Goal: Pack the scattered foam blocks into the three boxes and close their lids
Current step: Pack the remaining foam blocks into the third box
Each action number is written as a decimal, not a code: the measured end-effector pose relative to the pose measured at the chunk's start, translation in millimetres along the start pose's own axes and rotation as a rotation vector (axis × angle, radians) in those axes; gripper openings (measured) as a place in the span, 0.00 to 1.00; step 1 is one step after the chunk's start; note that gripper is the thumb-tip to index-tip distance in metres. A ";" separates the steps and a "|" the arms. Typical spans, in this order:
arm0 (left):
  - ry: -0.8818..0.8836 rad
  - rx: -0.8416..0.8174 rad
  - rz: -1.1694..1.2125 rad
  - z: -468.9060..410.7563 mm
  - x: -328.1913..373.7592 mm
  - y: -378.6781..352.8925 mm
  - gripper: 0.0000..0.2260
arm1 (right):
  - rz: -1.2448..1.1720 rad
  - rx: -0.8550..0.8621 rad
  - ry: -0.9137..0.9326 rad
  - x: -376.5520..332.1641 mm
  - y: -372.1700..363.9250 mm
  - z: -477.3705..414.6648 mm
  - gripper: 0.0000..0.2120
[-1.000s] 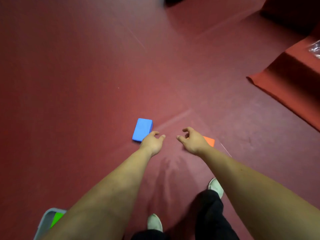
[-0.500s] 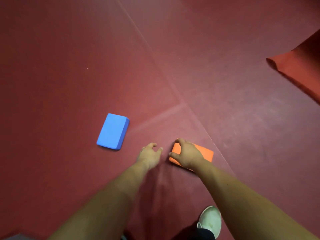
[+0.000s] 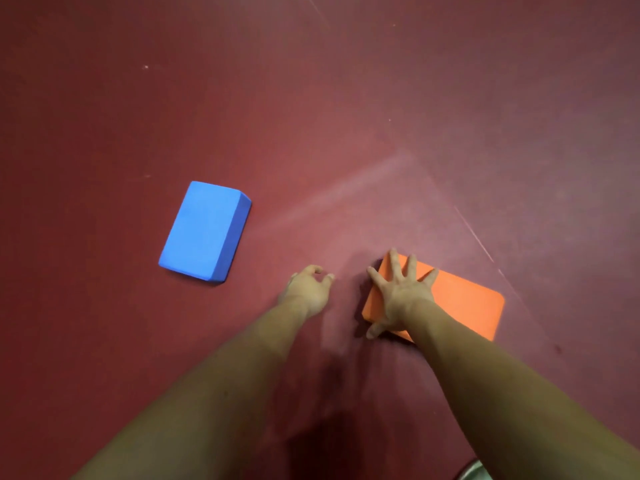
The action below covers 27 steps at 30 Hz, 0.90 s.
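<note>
An orange foam block (image 3: pixel 460 303) lies flat on the dark red floor (image 3: pixel 346 116) at the lower right. My right hand (image 3: pixel 398 296) is spread over its left end, fingers reaching the far edge and thumb hooked on the near edge, gripping across its width. A blue foam block (image 3: pixel 204 230) lies flat to the left, untouched. My left hand (image 3: pixel 306 289) hovers between the two blocks with loosely curled fingers and holds nothing. No box is in view.
Pale seam lines (image 3: pixel 474 233) cross the floor beside the orange block. The toe of a light shoe (image 3: pixel 471 471) shows at the bottom right edge. Bare floor stretches beyond both blocks.
I have leaned closer, so both blocks look larger. My right hand has spread from the block's corner over its left end. My left hand has stayed between the blocks.
</note>
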<state>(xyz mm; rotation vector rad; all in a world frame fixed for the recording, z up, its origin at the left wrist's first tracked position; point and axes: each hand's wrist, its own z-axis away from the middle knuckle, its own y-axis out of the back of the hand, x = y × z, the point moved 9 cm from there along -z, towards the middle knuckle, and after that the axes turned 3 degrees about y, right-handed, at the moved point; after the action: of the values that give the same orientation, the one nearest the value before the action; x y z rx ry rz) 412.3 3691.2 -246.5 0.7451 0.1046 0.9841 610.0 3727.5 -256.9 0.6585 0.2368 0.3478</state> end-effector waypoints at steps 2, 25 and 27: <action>0.003 0.011 -0.002 -11.1 -10.1 1.0 0.20 | 0.056 0.071 0.008 1.5 1.7 -8.5 0.64; 0.628 0.358 0.822 -88.5 -212.7 122.1 0.44 | -0.450 0.140 -0.524 -50.3 20.9 -43.5 0.51; 0.600 0.235 1.046 -89.6 -199.4 102.1 0.39 | -0.339 0.212 -0.375 -72.8 17.2 -46.6 0.49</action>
<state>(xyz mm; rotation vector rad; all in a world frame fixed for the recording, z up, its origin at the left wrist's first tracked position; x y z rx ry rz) 189.5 3615.2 -299.4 0.6860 0.3789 2.2128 524.1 3737.8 -274.1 0.8626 0.0233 -0.1299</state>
